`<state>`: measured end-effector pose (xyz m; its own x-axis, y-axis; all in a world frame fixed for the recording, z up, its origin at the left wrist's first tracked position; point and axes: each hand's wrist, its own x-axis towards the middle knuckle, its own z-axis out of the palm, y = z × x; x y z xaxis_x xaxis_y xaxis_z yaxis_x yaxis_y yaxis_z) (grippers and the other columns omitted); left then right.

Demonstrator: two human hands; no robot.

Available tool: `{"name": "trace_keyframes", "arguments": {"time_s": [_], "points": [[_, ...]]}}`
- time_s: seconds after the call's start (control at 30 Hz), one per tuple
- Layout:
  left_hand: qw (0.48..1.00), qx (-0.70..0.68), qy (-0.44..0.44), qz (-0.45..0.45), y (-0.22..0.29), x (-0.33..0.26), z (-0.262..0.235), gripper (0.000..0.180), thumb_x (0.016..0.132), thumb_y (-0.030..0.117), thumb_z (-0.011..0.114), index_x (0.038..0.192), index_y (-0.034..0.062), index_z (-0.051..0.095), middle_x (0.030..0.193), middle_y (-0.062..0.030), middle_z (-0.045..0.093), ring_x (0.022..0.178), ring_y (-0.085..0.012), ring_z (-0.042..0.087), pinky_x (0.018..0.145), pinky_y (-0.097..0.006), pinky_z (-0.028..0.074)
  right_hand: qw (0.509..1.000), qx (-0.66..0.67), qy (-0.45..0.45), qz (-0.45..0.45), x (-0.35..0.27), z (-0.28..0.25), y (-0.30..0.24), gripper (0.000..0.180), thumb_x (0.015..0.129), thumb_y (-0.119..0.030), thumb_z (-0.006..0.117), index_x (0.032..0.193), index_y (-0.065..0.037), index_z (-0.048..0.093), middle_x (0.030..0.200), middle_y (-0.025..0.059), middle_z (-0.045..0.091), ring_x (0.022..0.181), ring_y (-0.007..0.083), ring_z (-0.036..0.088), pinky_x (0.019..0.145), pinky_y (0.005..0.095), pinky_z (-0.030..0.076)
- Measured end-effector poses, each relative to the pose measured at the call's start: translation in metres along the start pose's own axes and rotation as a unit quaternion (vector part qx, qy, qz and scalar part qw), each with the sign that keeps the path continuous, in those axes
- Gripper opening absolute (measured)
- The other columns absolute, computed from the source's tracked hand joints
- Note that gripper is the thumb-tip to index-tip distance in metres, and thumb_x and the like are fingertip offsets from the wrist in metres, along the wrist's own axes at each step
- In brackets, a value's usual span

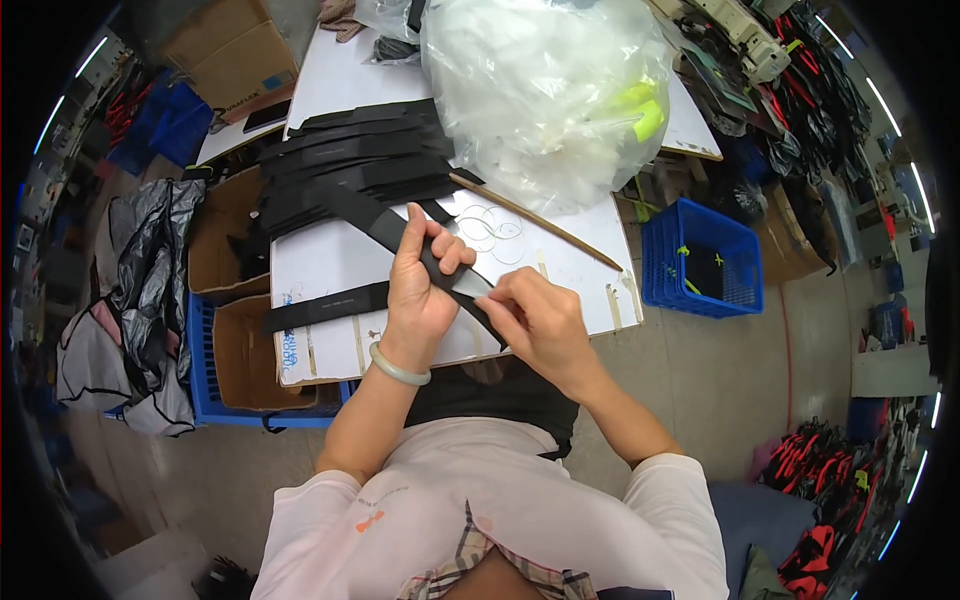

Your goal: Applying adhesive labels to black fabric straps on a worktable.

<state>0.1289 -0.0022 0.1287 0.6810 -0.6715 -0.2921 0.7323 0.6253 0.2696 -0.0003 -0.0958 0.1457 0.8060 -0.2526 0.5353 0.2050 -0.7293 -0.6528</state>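
Observation:
A long black fabric strip (365,214) runs slantwise through my left hand (420,295), whose fingers are wrapped round it with the thumb pointing up. At the strip's near end shows a small pale grey, shiny patch (474,285); whether it is a separate piece or part of the strip I cannot tell. There my right hand (545,325) pinches the strip's end between thumb and forefinger, and its fingertips partly cover the spot. Another black strip (325,307) lies flat on the white table left of my left wrist. Several more black strips (350,150) are stacked beyond my hands.
On the white table (590,280) lie a wooden stick (540,222) and thin looped strands (490,228). A big clear plastic bag (540,90) fills the far side. Blue crates stand right (700,255) and left (205,375), the left one holding a cardboard box (243,345).

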Motion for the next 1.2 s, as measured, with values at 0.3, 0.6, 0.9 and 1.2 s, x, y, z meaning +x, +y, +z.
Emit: {"name": "trace_keyframes", "arguments": {"time_s": [0.3, 0.6, 0.9, 1.2], "points": [[0.997, -0.057, 0.025, -0.045, 0.001, 0.004, -0.002, 0.033, 0.089, 0.036, 0.067, 0.077, 0.011, 0.049, 0.06, 0.0017, 0.037, 0.052, -0.0117, 0.037, 0.06, -0.028, 0.043, 0.996, 0.005, 0.038, -0.079, 0.009, 0.011, 0.006, 0.017, 0.073, 0.0, 0.076, 0.083, 0.002, 0.062, 0.091, 0.0124, 0.065, 0.066, 0.0187, 0.065, 0.054, 0.0261, 0.051], [0.997, -0.073, 0.015, -0.036, 0.011, 0.001, 0.0, 0.034, 0.088, 0.039, 0.067, 0.079, 0.0109, 0.049, 0.06, 0.0023, 0.037, 0.051, -0.0105, 0.036, 0.058, -0.026, 0.042, 0.993, -0.079, 0.049, -0.078, 0.006, 0.023, 0.0, 0.031, 0.073, -0.018, 0.079, 0.102, -0.01, 0.071, 0.082, 0.0066, 0.055, 0.068, 0.0189, 0.052, 0.056, 0.0293, 0.045], [0.998, -0.06, -0.017, -0.02, 0.011, -0.002, 0.001, 0.035, 0.088, 0.041, 0.066, 0.081, 0.0106, 0.05, 0.06, 0.0033, 0.037, 0.051, -0.0095, 0.035, 0.058, -0.025, 0.041, 0.997, -0.07, -0.007, -0.03, -0.001, 0.03, 0.004, 0.035, 0.074, -0.027, 0.077, 0.103, -0.009, 0.07, 0.078, 0.0069, 0.052, 0.07, 0.0213, 0.052, 0.058, 0.0331, 0.044], [0.946, 0.207, -0.189, 0.164, -0.012, -0.023, 0.01, 0.041, 0.099, 0.039, 0.049, 0.088, 0.0006, 0.057, 0.069, -0.0067, 0.055, 0.07, -0.0198, 0.058, 0.082, -0.041, 0.05, 0.824, 0.502, 0.103, 0.244, -0.024, 0.028, 0.018, 0.017, 0.08, -0.002, 0.071, 0.094, -0.001, 0.063, 0.096, 0.0063, 0.062, 0.084, 0.0115, 0.057, 0.075, 0.0244, 0.046]]}}
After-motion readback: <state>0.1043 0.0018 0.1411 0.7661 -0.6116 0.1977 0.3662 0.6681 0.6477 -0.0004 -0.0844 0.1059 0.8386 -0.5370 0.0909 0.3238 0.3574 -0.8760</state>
